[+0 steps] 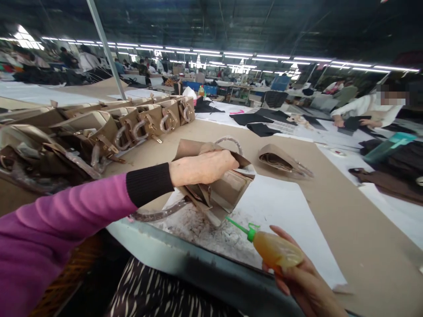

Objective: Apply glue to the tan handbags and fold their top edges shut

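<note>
A tan handbag [228, 193] lies tilted on white paper in front of me, its inside facing me and one wrapped handle stretching toward the table edge. My left hand [206, 167] is closed over the bag's upper edge, the fingertips hidden behind it. In my right hand [297, 273] is a glue bottle [276, 251], a soft see-through one with amber liquid and a green nozzle. The nozzle points left, its tip close to the bag's lower edge; whether they touch I cannot tell.
Rows of tan handbags [148, 123] with wrapped handles stand at the left. A folded tan piece [277, 158] lies to the right of the bag. Black cut pieces [261, 123] lie farther back. A co-worker [370, 105] handles dark material at the right. The table's metal edge [185, 259] runs before me.
</note>
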`<state>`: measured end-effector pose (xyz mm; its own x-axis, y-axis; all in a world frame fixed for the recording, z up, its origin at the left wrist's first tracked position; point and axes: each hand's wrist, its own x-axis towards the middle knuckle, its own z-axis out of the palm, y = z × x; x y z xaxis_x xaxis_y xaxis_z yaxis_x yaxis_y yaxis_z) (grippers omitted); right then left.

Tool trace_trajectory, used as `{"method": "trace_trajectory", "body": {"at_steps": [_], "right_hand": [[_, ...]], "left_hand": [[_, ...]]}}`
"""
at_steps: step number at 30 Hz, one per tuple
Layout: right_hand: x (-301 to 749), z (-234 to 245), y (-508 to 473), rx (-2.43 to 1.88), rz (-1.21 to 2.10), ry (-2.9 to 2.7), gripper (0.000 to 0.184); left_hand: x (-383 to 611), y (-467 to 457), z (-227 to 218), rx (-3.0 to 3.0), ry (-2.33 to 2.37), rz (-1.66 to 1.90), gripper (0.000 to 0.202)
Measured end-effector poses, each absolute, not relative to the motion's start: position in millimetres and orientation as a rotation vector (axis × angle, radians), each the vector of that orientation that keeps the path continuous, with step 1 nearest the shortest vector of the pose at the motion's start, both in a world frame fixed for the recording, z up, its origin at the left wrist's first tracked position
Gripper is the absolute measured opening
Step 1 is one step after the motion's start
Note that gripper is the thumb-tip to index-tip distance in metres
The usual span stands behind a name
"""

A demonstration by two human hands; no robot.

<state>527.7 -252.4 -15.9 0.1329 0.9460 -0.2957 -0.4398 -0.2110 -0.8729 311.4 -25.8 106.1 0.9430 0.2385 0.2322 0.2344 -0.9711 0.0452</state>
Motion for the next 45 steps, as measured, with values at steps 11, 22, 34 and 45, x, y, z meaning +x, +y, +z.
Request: {"method": "trace_trajectory", "body": {"at_steps": [11, 22, 34, 45], "right_hand": [[539, -29, -206, -1.266, 1.239, -0.871, 0.056], [554, -44, -172, -1.339, 1.277, -1.004, 0.055], [551, -45, -179, -1.347, 1.417, -0.986, 0.058], [546, -47, -191, -1.308, 1.461, -0.872, 0.054]], "left_hand": [[297, -43, 47, 3.276, 0.692, 0.396, 0.036], [285, -49, 32, 3.443, 0.655, 0.379, 0.049], [265, -79, 36, 3.293, 0.848, 0.152, 0.059], [260, -88, 31, 3.197, 0.824, 0.116, 0.059]]}}
